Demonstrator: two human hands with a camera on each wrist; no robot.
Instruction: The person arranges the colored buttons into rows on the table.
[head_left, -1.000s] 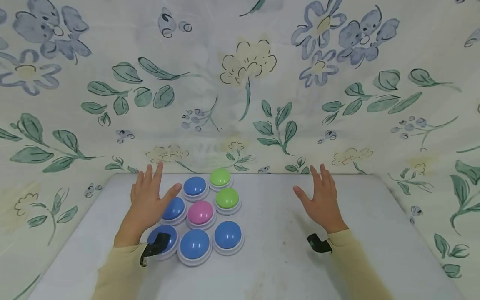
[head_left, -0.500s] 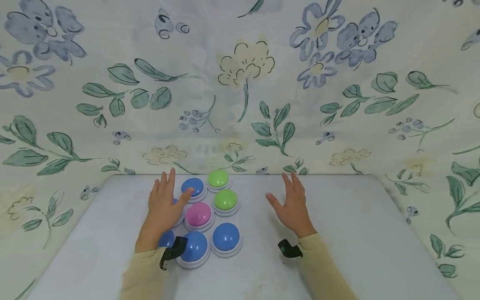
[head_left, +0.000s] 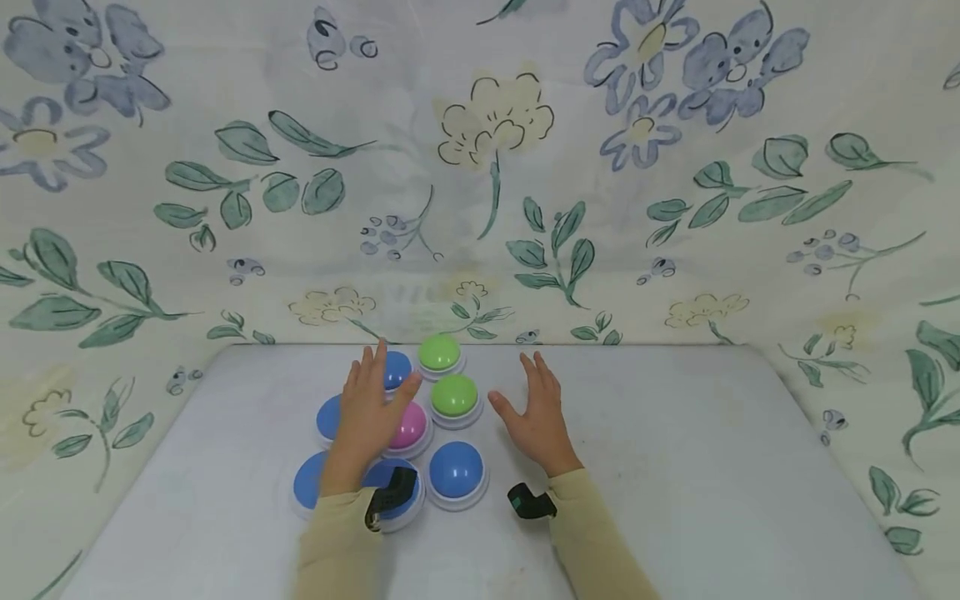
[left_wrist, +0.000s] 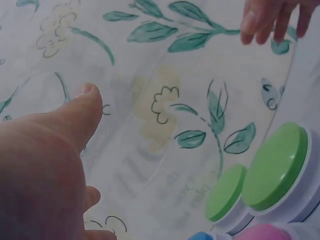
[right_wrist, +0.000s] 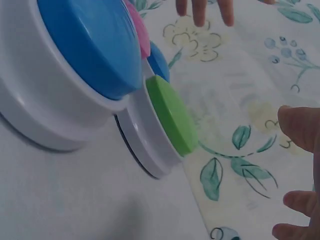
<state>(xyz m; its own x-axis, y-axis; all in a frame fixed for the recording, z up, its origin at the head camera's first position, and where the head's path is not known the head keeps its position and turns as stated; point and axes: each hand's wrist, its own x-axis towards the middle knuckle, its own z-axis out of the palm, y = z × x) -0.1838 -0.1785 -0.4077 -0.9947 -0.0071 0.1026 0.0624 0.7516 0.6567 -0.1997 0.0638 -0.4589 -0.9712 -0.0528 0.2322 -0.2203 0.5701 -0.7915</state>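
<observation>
Several round push buttons with coloured domes on white bases stand grouped on the white table. My left hand [head_left: 366,421] is over the group with fingers spread, holding nothing. It partly hides the pink button [head_left: 411,425], the back blue button [head_left: 397,369] and the left blue button [head_left: 327,417]. My right hand [head_left: 538,417], fingers extended, is just right of the near green button [head_left: 454,395] and front-right blue button [head_left: 457,469]. The left wrist view shows my left thumb [left_wrist: 85,115] apart from the green domes. In the right wrist view my right thumb [right_wrist: 300,127] touches no button.
The far green button [head_left: 439,352] stands by the table's back edge. Further blue buttons, the front-left one [head_left: 308,479] among them, sit beside my left wrist. A flowered cloth [head_left: 480,208] rises behind the white table [head_left: 675,517]. Black wrist cameras [head_left: 531,502] sit on both wrists.
Both hands have moved: the left to the right across the buttons, the right to the left towards them. The buttons keep their places.
</observation>
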